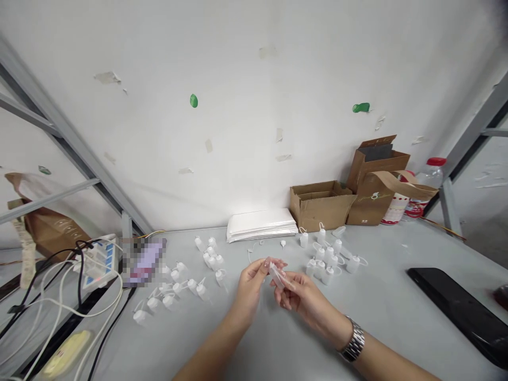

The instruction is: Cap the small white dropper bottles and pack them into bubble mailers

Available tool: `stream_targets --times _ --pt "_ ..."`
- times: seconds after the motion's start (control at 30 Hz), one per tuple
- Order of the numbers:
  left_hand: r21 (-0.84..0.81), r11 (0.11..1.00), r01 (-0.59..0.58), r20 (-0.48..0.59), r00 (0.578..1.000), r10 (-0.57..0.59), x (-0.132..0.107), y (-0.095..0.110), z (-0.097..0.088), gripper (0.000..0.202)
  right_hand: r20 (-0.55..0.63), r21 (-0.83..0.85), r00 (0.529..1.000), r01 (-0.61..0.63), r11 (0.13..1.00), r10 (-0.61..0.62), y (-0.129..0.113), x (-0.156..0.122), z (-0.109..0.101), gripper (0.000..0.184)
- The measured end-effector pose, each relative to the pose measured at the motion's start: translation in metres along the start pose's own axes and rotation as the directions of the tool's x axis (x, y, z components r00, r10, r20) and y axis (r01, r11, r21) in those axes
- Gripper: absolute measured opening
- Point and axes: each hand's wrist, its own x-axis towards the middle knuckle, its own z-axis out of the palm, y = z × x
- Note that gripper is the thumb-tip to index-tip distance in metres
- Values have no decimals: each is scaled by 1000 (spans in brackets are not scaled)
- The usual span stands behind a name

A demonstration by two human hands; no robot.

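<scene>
Both my hands meet above the grey table (254, 338), near its middle. My left hand (254, 280) pinches the top end of a small clear plastic bottle (277, 275). My right hand (299, 293), with a metal watch on its wrist, grips the lower part of the same bottle. Several small white capped bottles (186, 283) lie scattered to the left of my hands. Another cluster of small white bottles (329, 256) stands to the right, just behind my right hand.
A stack of white sheets (262, 225) lies by the wall. Beside it stand an open cardboard box (321, 203), a brown paper bag (377, 198) and a red-capped bottle (431, 177). A power strip with cables (95, 262) sits left. A black flat object (460, 309) lies right.
</scene>
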Motion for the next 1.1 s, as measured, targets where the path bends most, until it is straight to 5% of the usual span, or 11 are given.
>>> stream_targets --times 0.2,0.33,0.5,0.67,0.73,0.8,0.93,1.03,1.1 --pt "-119 990 80 -23 996 -83 -1 -5 3 27 -71 -74 998 -2 997 -3 6 1 1 38" --pt "-175 978 110 -5 994 -113 1 -10 3 28 -180 -295 976 65 953 -122 7 2 1 41" --pt "-221 971 95 3 995 -97 -2 -8 4 28 -212 -644 918 125 754 -334 9 0 -3 33" --pt "-251 962 109 31 994 -105 -6 -5 4 27 -100 -837 846 213 504 -524 11 -4 -6 27" --pt "-243 964 108 49 994 -99 -6 -5 3 27 -107 -810 862 213 547 -495 8 -4 -4 27" --pt "-226 968 110 66 993 -98 -5 -4 2 26 -134 -710 912 184 679 -387 6 -2 -1 31" --pt "-198 969 146 109 986 -126 -2 0 1 24 -40 -262 996 68 963 -81 4 3 0 36" --pt "-170 971 168 121 981 -148 -1 2 0 24 89 41 995 -58 997 54 5 6 -2 31" --pt "-169 969 179 59 983 -172 -1 0 0 23 98 39 992 -86 996 82 6 7 -4 32"
